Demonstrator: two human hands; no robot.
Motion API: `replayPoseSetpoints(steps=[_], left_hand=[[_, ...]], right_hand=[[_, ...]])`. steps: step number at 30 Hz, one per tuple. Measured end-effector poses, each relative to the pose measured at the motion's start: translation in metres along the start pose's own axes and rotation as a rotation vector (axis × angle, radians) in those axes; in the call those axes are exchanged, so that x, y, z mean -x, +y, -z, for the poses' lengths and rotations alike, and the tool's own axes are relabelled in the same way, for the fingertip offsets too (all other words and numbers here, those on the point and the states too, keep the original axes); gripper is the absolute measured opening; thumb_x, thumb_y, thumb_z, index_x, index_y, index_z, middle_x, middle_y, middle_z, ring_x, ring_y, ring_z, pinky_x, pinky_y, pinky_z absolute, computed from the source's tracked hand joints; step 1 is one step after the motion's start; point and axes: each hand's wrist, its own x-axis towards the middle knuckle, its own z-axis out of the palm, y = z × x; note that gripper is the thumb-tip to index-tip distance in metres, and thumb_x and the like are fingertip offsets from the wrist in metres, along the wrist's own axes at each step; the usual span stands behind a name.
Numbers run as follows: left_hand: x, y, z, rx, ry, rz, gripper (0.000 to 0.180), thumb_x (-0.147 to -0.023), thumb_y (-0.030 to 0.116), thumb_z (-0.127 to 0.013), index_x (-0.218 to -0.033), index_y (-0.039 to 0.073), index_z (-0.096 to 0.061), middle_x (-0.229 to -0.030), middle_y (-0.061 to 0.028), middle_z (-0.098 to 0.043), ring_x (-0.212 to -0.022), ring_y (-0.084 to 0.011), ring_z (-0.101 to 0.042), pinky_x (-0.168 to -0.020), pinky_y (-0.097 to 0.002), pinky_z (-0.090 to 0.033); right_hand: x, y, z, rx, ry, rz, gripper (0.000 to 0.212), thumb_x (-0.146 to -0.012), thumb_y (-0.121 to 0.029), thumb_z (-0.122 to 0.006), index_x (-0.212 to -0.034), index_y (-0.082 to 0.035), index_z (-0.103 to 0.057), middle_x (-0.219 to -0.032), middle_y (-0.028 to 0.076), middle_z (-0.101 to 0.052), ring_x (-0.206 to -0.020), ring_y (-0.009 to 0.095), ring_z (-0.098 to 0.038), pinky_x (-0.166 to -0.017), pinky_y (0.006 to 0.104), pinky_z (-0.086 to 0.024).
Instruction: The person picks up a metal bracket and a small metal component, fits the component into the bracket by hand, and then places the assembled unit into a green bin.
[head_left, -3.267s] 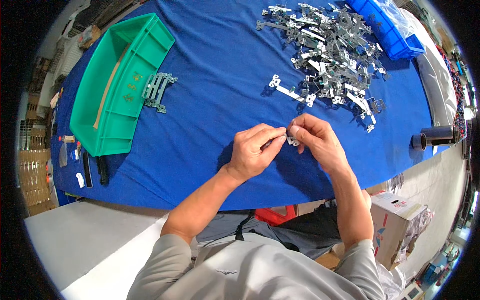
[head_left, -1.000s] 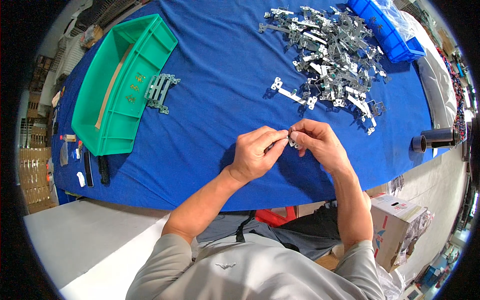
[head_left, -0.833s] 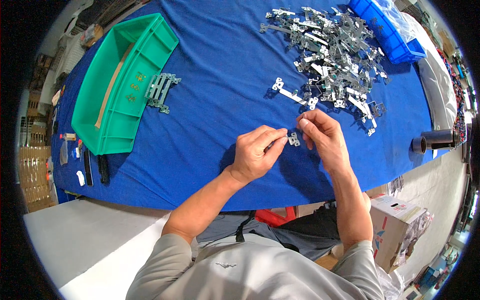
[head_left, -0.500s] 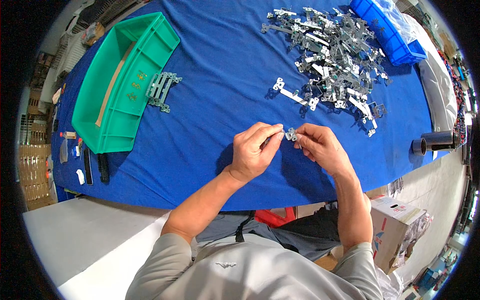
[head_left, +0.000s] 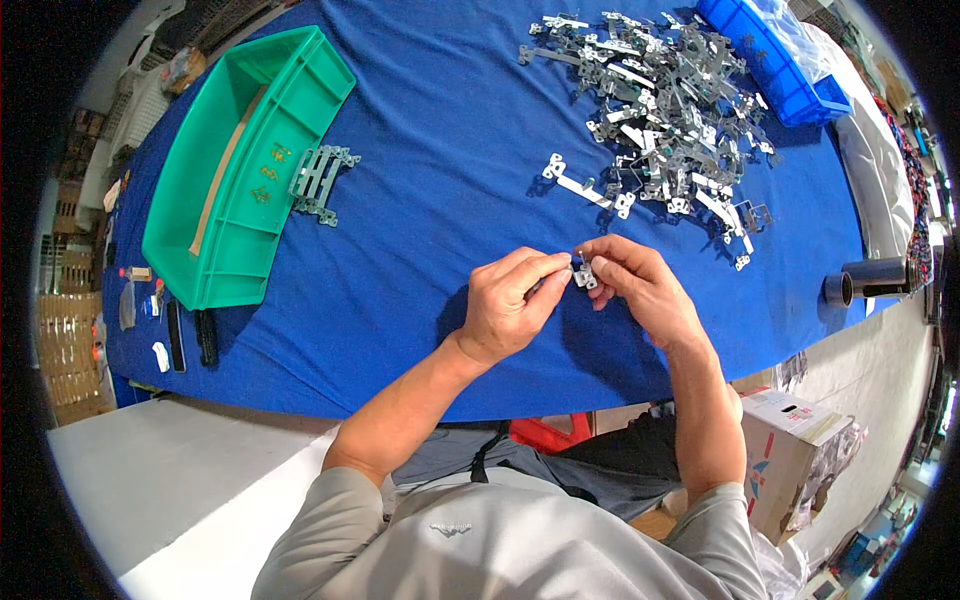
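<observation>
Near the middle of the table's front part, both my hands meet at a small silvery metal bracket [head_left: 585, 279], whose end with holes shows between them. My left hand [head_left: 508, 305] is closed, thumb and forefinger pinched at the bracket's left side; whatever lies inside that pinch is hidden. My right hand [head_left: 645, 288] grips the bracket from the right, forefinger above it and other fingers curled beneath. Beyond the hands lies a single long metal bracket [head_left: 588, 191] with holed ends. Behind it spreads a big heap of similar metal brackets [head_left: 665, 110].
A green bin [head_left: 265, 240] stands at the left, with small brass-coloured parts [head_left: 268, 172] on its ledge and a row of brackets [head_left: 319, 180] beside it. A blue crate [head_left: 770, 75] is at the far right, a dark cylinder [head_left: 875, 282] at the right edge. Blue cloth [head_left: 430, 130] covers the table.
My right hand has shifted its fingers: the forefinger has lifted over the bracket, and the bracket has turned and dropped slightly. My left hand has hardly moved.
</observation>
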Motion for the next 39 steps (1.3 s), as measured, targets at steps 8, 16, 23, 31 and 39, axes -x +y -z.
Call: replayPoseSetpoints(steps=[8,16,23,31,39], left_hand=[[0.000,0.000,0.000,0.009,-0.045,-0.038,0.016,-0.083,-0.001,-0.074,-0.098,-0.001,-0.072,-0.080,-0.0114,-0.070,-0.059,-0.0157,-0.063,-0.053,-0.0279,-0.049],[0.000,0.000,0.002,-0.001,0.050,0.045,0.016,-0.085,-0.002,-0.073,-0.100,-0.001,-0.072,-0.083,-0.0108,-0.070,-0.061,-0.0126,-0.062,-0.053,-0.0264,-0.048],[0.000,0.000,0.003,-0.016,0.031,0.022,0.015,-0.084,-0.002,-0.073,-0.099,-0.001,-0.073,-0.082,-0.0111,-0.070,-0.061,-0.0125,-0.062,-0.053,-0.0261,-0.047],[0.000,0.000,0.001,0.004,-0.039,0.015,0.014,-0.083,-0.001,-0.074,-0.098,-0.001,-0.072,-0.082,-0.0117,-0.070,-0.060,-0.0152,-0.064,-0.053,-0.0275,-0.049],[-0.001,-0.001,-0.001,0.021,-0.064,-0.056,0.014,-0.083,-0.001,-0.074,-0.097,-0.001,-0.073,-0.081,-0.0120,-0.070,-0.061,-0.0157,-0.065,-0.053,-0.0279,-0.049]], right_hand=[[-0.004,0.002,-0.002,0.111,0.001,0.027,0.019,-0.102,-0.020,-0.058,-0.103,-0.002,-0.065,-0.082,0.000,-0.061,-0.068,0.006,-0.051,-0.061,0.0222,-0.045],[0.002,-0.013,0.001,0.134,0.022,-0.163,0.017,-0.100,-0.019,-0.058,-0.098,-0.003,-0.065,-0.078,-0.002,-0.062,-0.062,0.004,-0.050,-0.053,0.0214,-0.041],[0.003,-0.008,0.000,0.164,-0.037,-0.090,0.016,-0.101,-0.017,-0.057,-0.101,-0.004,-0.065,-0.083,-0.001,-0.064,-0.068,0.006,-0.054,-0.057,0.0220,-0.045],[0.000,-0.002,-0.001,-0.053,0.010,0.000,0.018,-0.101,-0.015,-0.057,-0.107,-0.001,-0.065,-0.085,-0.001,-0.063,-0.072,0.007,-0.056,-0.063,0.0223,-0.047],[-0.002,-0.001,-0.003,0.007,0.068,0.037,0.018,-0.100,-0.020,-0.061,-0.105,-0.003,-0.066,-0.084,-0.001,-0.064,-0.069,0.005,-0.052,-0.059,0.0214,-0.042]])
